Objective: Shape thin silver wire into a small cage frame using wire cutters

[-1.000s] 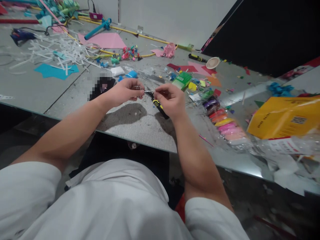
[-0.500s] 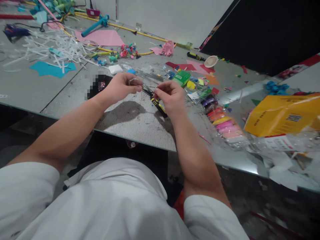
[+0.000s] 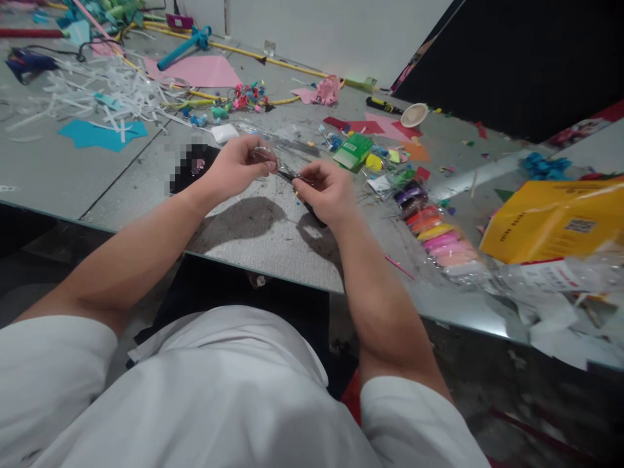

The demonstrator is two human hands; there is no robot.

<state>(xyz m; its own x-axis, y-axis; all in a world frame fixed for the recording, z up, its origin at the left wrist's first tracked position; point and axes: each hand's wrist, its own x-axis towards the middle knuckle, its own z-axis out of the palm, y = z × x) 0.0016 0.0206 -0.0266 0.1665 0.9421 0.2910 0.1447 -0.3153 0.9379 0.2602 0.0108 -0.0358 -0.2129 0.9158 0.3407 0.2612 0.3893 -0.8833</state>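
Observation:
A thin silvery wire (image 3: 264, 151), bent into a loop, is pinched in my left hand (image 3: 240, 162), closed at the fingertips. My right hand (image 3: 327, 192) is closed around dark-jawed pliers (image 3: 285, 174). Their narrow tip points left toward my left fingertips, and most of the handles are hidden under my palm. Whether the jaws touch the wire I cannot tell. Both hands are just above the grey table (image 3: 253, 244), near its front edge. A black item (image 3: 188, 170), partly pixelated, lies beside my left wrist.
White paper strips (image 3: 112, 91) and a blue paper piece (image 3: 104, 134) lie left. Beyond my hands are a green box (image 3: 353, 151) and a white case (image 3: 225, 134). Colourful clay packs (image 3: 441, 237) and a yellow package (image 3: 550, 224) lie right. A black-and-yellow tool (image 3: 383, 105) lies farther back.
My right hand has moved slightly left and closed over the pliers; their black-and-yellow handles, visible before, are now mostly covered. My left hand has barely shifted and still pinches the wire.

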